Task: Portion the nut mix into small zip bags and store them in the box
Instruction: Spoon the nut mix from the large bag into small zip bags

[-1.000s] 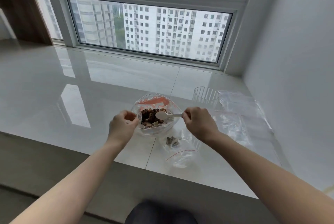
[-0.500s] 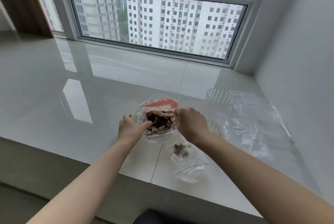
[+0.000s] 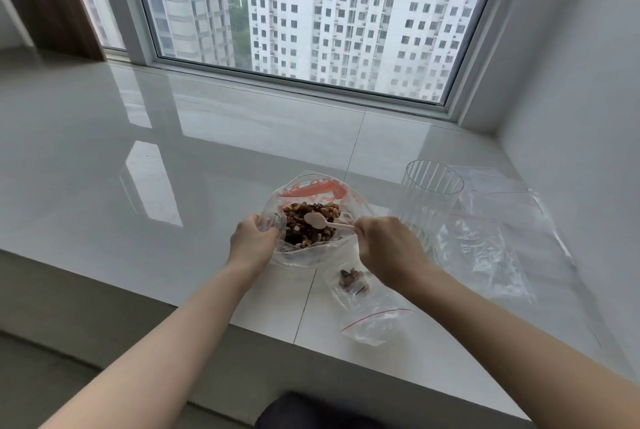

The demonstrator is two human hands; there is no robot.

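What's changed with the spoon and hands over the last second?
The pale plastic spoon dipped into the big clear bag of nut mix and now shows above it again. Right hand still pinches its handle; left hand still grips the bag's rim. Small red-zip bag unmoved.

Both forearms showing bare, no sleeves, watch or rings in view. left hand [image 3: 251, 242] and right hand [image 3: 389, 247] ungloved. Dark garment [image 3: 304, 411] showing at bottom edge.

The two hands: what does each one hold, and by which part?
The left hand grips the left rim of the large clear plastic bag of nut mix. The right hand pinches the small pale plastic spoon by its handle end.
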